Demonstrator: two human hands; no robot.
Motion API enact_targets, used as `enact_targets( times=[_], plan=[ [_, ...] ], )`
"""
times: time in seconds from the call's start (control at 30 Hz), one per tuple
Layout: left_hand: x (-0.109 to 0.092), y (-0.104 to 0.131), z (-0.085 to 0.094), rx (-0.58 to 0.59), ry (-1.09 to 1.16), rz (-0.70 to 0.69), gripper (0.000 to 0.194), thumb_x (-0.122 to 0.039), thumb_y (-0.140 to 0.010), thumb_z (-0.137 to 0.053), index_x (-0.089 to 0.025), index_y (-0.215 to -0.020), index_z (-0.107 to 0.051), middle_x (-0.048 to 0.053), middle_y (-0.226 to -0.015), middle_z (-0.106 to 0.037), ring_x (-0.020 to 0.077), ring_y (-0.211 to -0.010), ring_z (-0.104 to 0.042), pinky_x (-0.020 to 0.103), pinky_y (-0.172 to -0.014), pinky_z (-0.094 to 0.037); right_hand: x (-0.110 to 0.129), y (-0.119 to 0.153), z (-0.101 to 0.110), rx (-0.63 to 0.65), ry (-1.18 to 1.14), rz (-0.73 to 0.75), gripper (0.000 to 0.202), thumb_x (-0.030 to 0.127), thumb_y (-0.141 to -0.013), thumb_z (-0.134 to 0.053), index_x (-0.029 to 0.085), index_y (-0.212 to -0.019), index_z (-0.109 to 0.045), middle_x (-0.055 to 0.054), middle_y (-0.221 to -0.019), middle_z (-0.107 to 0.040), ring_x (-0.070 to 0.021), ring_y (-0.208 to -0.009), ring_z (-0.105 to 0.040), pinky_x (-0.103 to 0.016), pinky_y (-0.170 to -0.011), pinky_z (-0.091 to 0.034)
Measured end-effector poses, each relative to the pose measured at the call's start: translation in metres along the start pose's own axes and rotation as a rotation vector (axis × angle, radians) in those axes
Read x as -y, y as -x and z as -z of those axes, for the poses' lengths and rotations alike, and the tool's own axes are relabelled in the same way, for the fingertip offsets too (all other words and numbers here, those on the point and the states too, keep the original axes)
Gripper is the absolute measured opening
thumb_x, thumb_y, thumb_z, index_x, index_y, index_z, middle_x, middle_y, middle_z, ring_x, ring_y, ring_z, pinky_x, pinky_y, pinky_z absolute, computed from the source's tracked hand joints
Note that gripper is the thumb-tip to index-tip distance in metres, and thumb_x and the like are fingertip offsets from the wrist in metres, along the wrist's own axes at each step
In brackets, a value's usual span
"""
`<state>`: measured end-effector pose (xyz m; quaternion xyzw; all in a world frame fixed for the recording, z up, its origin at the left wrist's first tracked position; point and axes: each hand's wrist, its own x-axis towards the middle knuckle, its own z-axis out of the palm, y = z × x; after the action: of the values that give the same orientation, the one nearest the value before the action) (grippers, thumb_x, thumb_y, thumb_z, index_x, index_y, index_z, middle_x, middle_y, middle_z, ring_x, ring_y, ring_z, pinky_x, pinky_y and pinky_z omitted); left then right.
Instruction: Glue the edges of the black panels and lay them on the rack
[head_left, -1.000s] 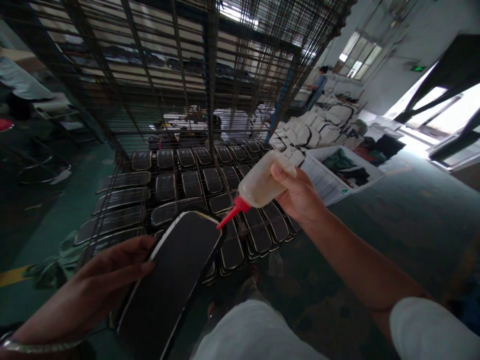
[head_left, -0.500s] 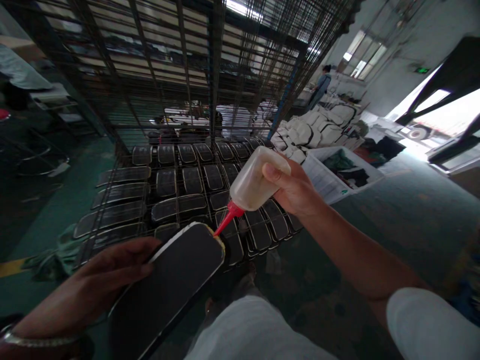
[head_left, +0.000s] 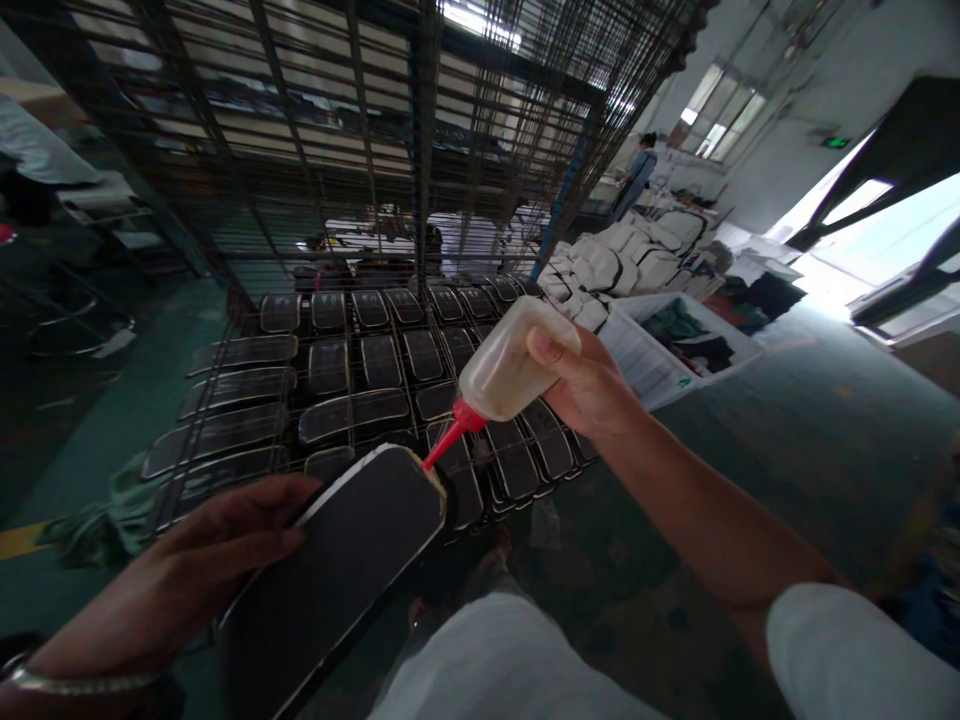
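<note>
A dark rounded panel (head_left: pixel 341 570) with a pale rim is gripped along its left edge by my left hand (head_left: pixel 225 545), the thumb lying on its face. My right hand (head_left: pixel 581 380) is wrapped round a cloudy squeeze bottle (head_left: pixel 506 365), tilted down to the left. The bottle's red nozzle (head_left: pixel 450 437) meets the panel's far edge near its top corner, where the rim looks yellowish. Beyond both hands, similar dark panels (head_left: pixel 356 415) lie in rows on a wire rack (head_left: pixel 420 190).
A white crate (head_left: pixel 660 375) with green and dark cloth stands at the right, before a pile of white pieces (head_left: pixel 622 255). A person (head_left: pixel 637 178) stands farther back. Green cloth (head_left: pixel 109 520) lies on the floor at the left.
The nozzle tip has shifted slightly left and up along the panel's far edge. Both hands keep their holds, and the view has shifted a little.
</note>
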<state>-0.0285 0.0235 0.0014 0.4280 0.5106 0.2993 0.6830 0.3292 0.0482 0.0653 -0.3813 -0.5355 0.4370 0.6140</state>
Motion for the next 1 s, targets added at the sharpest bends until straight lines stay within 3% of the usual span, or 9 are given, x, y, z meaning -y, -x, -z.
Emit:
enact_targets(
  times=[0.13,0.27,0.5,0.83,1.0],
  plan=[
    [-0.001,0.002,-0.004,0.009,-0.024,0.003,0.042,-0.042,-0.053,-0.108,-0.031,-0.09,-0.093,0.01,-0.093,-0.09,0.0334,-0.074,-0.084,0.035,-0.062,-0.069,0.003,0.004,0.004,0.049,0.005,-0.022,0.055,0.064,-0.075,-0.099,0.023,-0.103,-0.075,-0.002,-0.085,-0.069,-0.0187,-0.073,-0.062,-0.029,-0.059,-0.054],
    [0.005,-0.002,0.005,0.004,-0.054,0.0,0.042,-0.043,-0.057,-0.106,-0.033,-0.095,-0.093,0.009,-0.098,-0.09,0.0347,-0.078,-0.085,0.036,-0.065,-0.069,0.005,0.012,0.012,0.1,-0.04,-0.129,0.053,0.063,-0.075,-0.099,0.023,-0.099,-0.075,-0.002,-0.084,-0.07,-0.0186,-0.07,-0.064,-0.029,-0.057,-0.056],
    [0.009,-0.015,0.015,0.122,-0.128,0.026,0.039,-0.041,-0.058,-0.106,-0.033,-0.094,-0.093,0.008,-0.097,-0.09,0.0396,-0.085,-0.086,0.042,-0.069,-0.072,-0.007,0.012,0.006,-0.013,-0.084,-0.088,0.051,0.062,-0.079,-0.096,0.024,-0.104,-0.073,-0.003,-0.085,-0.071,-0.021,-0.07,-0.067,-0.03,-0.05,-0.056],
    [0.007,-0.009,0.006,-0.01,-0.019,0.001,0.045,-0.039,-0.056,-0.107,-0.029,-0.098,-0.093,0.008,-0.099,-0.091,0.0339,-0.079,-0.085,0.036,-0.066,-0.07,-0.007,0.024,0.012,0.075,-0.061,-0.156,0.049,0.062,-0.079,-0.097,0.023,-0.095,-0.073,-0.001,-0.079,-0.068,-0.0172,-0.063,-0.062,-0.027,-0.049,-0.052],
    [0.011,-0.016,0.014,-0.062,0.071,0.023,0.054,-0.032,-0.051,-0.11,-0.029,-0.102,-0.091,0.008,-0.106,-0.092,0.0351,-0.085,-0.086,0.035,-0.067,-0.072,-0.013,0.026,0.014,-0.041,-0.074,-0.111,0.05,0.065,-0.082,-0.094,0.024,-0.099,-0.072,-0.001,-0.081,-0.068,-0.0192,-0.067,-0.065,-0.029,-0.05,-0.055]
  ],
)
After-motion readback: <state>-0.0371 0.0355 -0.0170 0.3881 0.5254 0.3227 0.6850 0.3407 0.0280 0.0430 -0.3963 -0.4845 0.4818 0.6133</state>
